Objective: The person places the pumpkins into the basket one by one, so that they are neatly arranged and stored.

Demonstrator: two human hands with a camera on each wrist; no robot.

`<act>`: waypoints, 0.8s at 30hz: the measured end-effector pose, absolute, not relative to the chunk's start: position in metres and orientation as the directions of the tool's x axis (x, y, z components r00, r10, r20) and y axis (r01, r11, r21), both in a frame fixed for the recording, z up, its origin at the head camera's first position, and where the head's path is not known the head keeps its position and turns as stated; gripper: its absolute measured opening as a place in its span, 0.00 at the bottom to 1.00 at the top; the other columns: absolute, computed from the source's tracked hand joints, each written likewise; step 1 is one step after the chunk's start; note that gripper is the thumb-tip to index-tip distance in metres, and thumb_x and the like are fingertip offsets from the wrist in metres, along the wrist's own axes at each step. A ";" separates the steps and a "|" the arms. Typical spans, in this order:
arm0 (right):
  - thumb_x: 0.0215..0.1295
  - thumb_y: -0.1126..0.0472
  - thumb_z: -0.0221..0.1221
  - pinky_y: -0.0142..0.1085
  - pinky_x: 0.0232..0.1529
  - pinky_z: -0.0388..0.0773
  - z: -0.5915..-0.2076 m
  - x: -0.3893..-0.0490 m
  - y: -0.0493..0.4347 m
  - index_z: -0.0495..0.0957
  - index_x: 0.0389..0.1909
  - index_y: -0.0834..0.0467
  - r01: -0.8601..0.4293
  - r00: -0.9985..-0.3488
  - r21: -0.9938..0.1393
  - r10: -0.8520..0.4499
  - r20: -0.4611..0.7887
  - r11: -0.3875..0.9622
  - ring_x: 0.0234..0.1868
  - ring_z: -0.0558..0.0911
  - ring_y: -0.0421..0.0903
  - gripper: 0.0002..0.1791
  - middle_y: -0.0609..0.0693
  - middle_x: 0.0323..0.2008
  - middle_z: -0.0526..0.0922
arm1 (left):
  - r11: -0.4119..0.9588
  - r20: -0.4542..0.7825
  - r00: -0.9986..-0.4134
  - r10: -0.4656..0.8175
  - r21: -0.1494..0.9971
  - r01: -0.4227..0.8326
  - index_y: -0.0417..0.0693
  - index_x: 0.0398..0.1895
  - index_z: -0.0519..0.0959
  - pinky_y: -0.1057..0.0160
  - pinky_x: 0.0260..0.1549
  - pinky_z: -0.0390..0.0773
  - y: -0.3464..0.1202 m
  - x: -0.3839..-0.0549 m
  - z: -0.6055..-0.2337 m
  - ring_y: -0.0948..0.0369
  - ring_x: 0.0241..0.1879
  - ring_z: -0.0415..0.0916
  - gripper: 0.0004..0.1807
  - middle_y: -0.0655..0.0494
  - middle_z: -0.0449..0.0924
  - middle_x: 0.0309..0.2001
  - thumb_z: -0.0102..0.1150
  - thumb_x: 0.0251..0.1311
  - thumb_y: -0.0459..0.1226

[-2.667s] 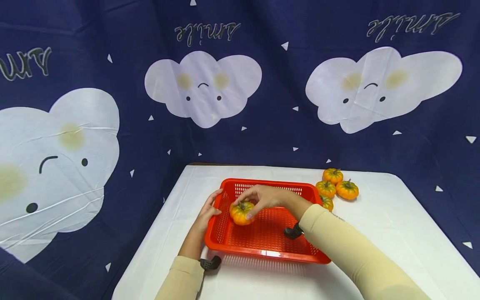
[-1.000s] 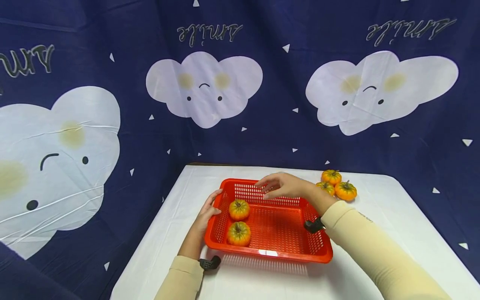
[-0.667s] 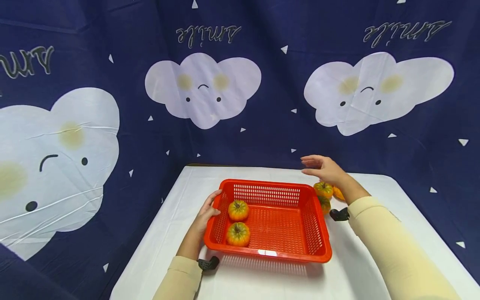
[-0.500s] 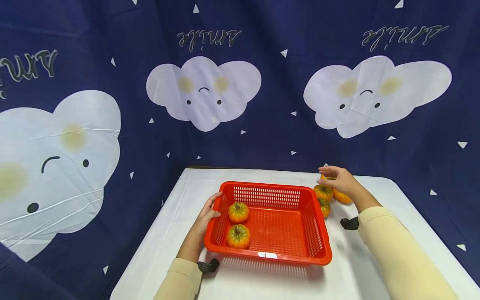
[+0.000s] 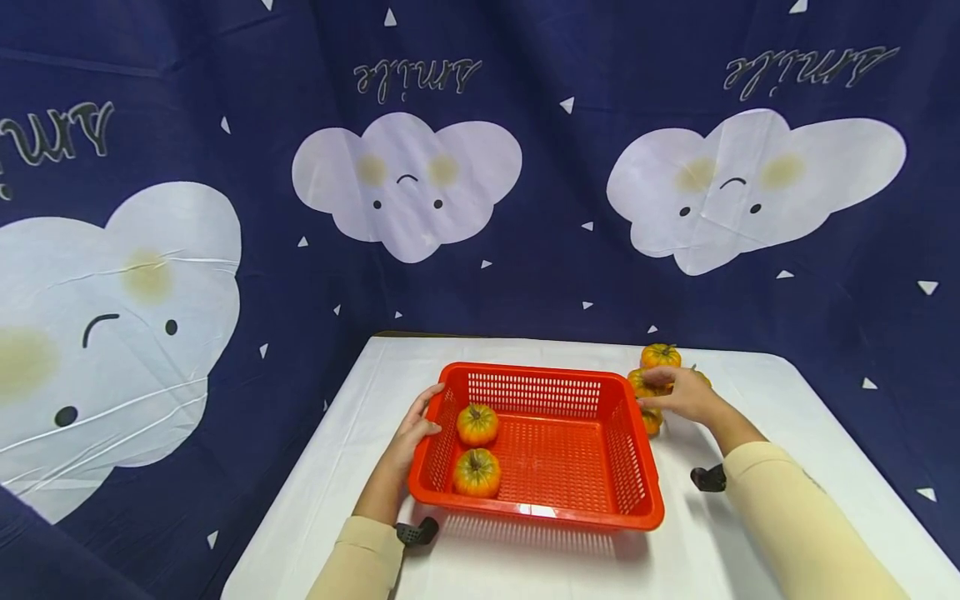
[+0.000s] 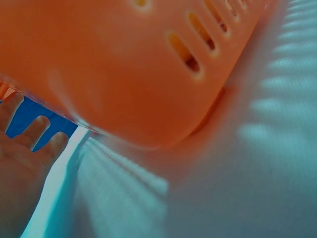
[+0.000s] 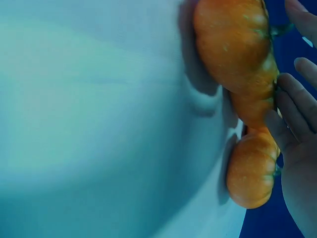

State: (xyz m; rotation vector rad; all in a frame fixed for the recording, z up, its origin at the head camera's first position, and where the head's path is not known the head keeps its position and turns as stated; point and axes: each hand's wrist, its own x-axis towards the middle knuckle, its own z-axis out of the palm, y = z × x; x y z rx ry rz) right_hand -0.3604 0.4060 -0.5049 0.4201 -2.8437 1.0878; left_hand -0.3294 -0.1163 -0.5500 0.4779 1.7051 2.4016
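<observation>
A red plastic basket [image 5: 536, 517] with slotted walls stands on the white table. Two small orange pumpkins, the far one [image 5: 477, 425] and the near one [image 5: 477, 472], sit along its left side inside. My left hand [image 5: 405, 437] rests on the basket's left rim; the left wrist view shows its fingers spread and fairly straight beside the basket. My right hand [image 5: 690, 396] is over a cluster of pumpkins right of the basket, fingers loosely bent and nearest to the front pumpkin [image 5: 651, 422] and middle pumpkin [image 5: 641, 382]. It partly covers these and another at the right.
The back pumpkin [image 5: 661, 356] of the cluster sits near the table's far edge. White cloth [image 5: 757, 467] covers the table. A dark blue curtain [image 5: 555, 275] with clouds hangs behind it. The basket's right wall stands close to the cluster.
The right hand set a second pumpkin in the basket, let go, moved right over the cluster, then came down and nearer among the pumpkins. The left hand stayed at the rim.
</observation>
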 end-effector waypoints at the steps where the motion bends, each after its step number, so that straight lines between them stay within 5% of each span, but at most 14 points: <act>1: 0.57 0.56 0.78 0.62 0.60 0.74 -0.506 -0.360 0.405 0.81 0.58 0.71 -0.290 -0.956 -0.649 -0.241 0.167 0.703 0.56 0.81 0.66 0.33 0.66 0.53 0.84 | -0.339 0.168 -0.936 0.308 0.939 0.057 0.46 0.82 0.58 0.33 0.63 0.68 -0.116 -0.330 -0.550 0.35 0.72 0.59 0.43 0.44 0.55 0.81 0.42 0.58 0.24; 6: 0.54 0.62 0.79 0.63 0.59 0.75 -0.512 -0.359 0.402 0.82 0.56 0.71 -0.360 -0.931 -0.648 -0.308 0.197 0.671 0.55 0.81 0.66 0.30 0.65 0.53 0.84 | -0.332 0.176 -0.934 0.311 0.941 0.066 0.45 0.82 0.57 0.32 0.62 0.68 -0.116 -0.330 -0.550 0.34 0.71 0.59 0.43 0.42 0.54 0.80 0.42 0.58 0.24; 14: 0.51 0.62 0.76 0.48 0.54 0.81 -0.516 -0.356 0.397 0.85 0.52 0.67 -0.434 -0.893 -0.607 -0.406 0.193 0.665 0.47 0.83 0.51 0.26 0.52 0.46 0.87 | -0.328 0.180 -0.932 0.315 0.942 0.071 0.45 0.82 0.57 0.33 0.63 0.70 -0.115 -0.330 -0.548 0.36 0.70 0.61 0.43 0.42 0.55 0.80 0.41 0.59 0.23; 24: 0.48 0.56 0.78 0.57 0.58 0.77 -0.514 -0.346 0.392 0.82 0.58 0.67 -0.434 -0.885 -0.585 -0.445 0.136 0.685 0.52 0.81 0.54 0.35 0.54 0.52 0.85 | -0.359 0.191 -0.927 0.323 0.931 0.067 0.43 0.82 0.55 0.33 0.63 0.70 -0.115 -0.331 -0.549 0.35 0.70 0.60 0.44 0.38 0.53 0.79 0.42 0.58 0.23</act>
